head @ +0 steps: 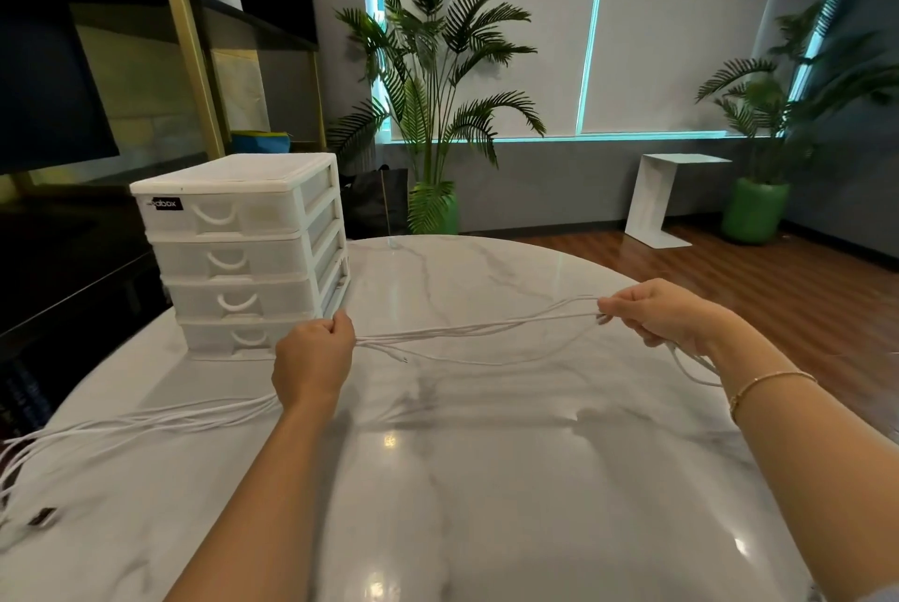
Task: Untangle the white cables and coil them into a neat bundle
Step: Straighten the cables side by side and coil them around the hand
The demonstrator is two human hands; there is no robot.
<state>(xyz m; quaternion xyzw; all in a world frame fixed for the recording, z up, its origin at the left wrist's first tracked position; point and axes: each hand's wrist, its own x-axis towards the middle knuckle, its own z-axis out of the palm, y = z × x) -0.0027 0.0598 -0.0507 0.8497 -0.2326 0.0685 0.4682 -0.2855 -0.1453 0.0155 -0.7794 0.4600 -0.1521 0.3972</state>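
Note:
Several thin white cables (479,330) stretch in the air between my two hands above the white marble table (511,480). My left hand (314,358) is closed around the strands at the left. From it, the cables trail down and left across the table toward the edge, where a USB plug (41,517) lies. My right hand (666,314) pinches the strands at the right, and a loop hangs below my right wrist. One loose cable end dangles just right of my left hand.
A white plastic drawer unit (243,251) with several drawers stands on the table just behind my left hand. Beyond the table are a shelf at the left, potted palms (438,114) and a small white side table (666,197) on the wooden floor.

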